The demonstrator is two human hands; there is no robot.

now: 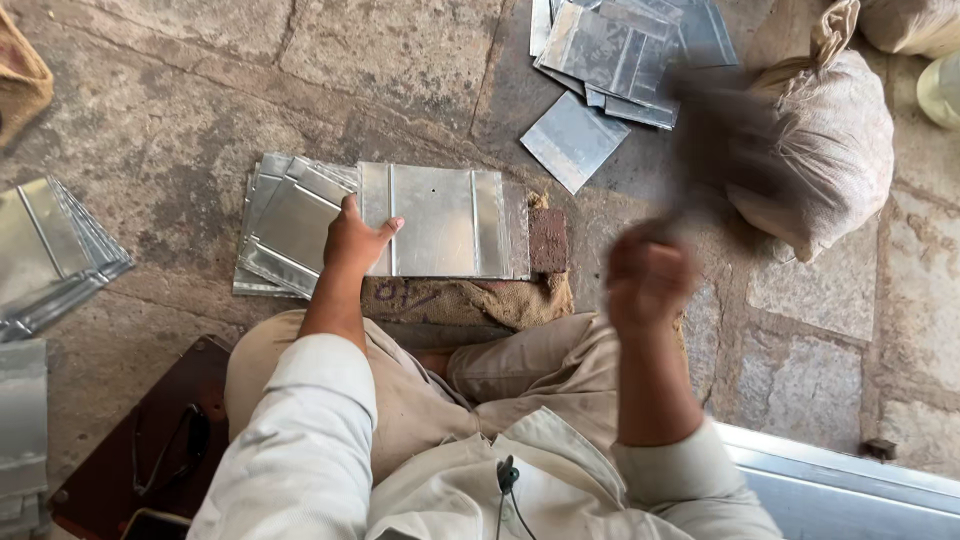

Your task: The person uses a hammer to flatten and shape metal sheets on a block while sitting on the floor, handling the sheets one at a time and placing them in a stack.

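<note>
Hands at work over a ribbed metal sheet lying flat at the centre of the frame, propped on a brick and folded sacking on the stone floor; its long axis runs left to right, its folds from top to bottom. Left hand is on it, palm down on the sheet's left edge, thumb stretched over the metal, fingers spread, forearm reaching straight up the frame from a white sleeve; it pins the sheet and clasps nothing. Right hand hangs to the right of the sheet and apart from it, raised and blurred, fist closed on the handle of a dark tool whose head smears toward the upper right; what kind of tool, the blur hides. More sheets lie stacked just left of the pinned one, others scattered at the top; a tied sack sits at right.
</note>
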